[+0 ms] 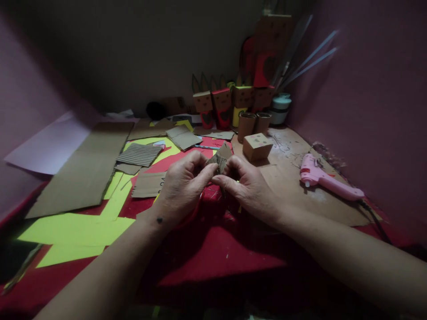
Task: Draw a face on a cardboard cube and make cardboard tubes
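Observation:
Over the red cloth, both hands meet around a small piece of corrugated cardboard (220,161). My left hand (185,180) pinches its left side between thumb and fingers. On its other side, my right hand (247,182) grips it the same way, the thumbs almost touching. Ridges show on the piece, and its top comes to a point; the lower part is hidden by the fingers. Just beyond my right hand sits a small cardboard box (257,147) with a face drawn on top.
A pink glue gun (328,180) lies on a cardboard sheet (283,191) at right. Cardboard figures (222,104) with pointed ears, brown tubes (247,126) and a jar (280,109) of sticks stand behind. Yellow paper (76,229) and a long cardboard strip (86,169) spread leftward.

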`<state>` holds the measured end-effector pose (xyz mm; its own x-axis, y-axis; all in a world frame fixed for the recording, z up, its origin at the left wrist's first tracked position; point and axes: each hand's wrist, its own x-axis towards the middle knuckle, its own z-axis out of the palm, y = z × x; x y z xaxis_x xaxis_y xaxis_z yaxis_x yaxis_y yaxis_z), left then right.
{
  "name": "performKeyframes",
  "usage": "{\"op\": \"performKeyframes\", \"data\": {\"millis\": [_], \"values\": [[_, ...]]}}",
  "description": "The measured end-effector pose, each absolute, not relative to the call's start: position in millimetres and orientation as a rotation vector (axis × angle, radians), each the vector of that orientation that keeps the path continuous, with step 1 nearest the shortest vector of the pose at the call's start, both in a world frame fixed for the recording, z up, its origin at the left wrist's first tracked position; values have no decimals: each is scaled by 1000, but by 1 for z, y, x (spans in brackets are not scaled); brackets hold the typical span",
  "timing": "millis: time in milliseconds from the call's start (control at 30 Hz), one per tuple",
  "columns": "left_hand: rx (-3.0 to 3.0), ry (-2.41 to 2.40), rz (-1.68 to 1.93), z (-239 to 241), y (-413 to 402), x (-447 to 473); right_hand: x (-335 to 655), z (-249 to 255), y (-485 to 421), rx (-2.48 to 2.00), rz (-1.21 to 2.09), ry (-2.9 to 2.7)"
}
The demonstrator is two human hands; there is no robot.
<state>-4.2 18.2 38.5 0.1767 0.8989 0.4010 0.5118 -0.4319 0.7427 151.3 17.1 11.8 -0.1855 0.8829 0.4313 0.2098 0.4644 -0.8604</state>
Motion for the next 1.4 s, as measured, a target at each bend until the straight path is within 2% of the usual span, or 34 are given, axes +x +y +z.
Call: {"op": "performKeyframes", "data": {"millis": [200, 367, 600, 767, 1033, 1133, 1267, 1400], "values": [[2106, 1284, 1129, 38, 22, -9, 152, 9, 23, -906, 854, -1730], [2261, 1274, 1083, 43, 22, -11, 152, 10, 22, -957, 738, -1795], [1968, 1266, 1147, 44, 22, -8, 153, 9, 24, -948, 679, -1757], [2080, 1233, 900, 41, 19, -6, 153, 10, 26, -934, 678, -1742], [2299, 1047, 848, 41, 24, -14, 155, 14, 26, -952, 661, -1717], [2218, 1038, 784, 45, 27, -17, 156, 14, 29, -904, 780, -1666], [1904, 899, 874, 45, 30, -16, 155, 17, 28, -884, 936, -1604], [1872, 978, 957, 46, 25, -10, 155, 20, 20, -979, 829, -1722]]}}
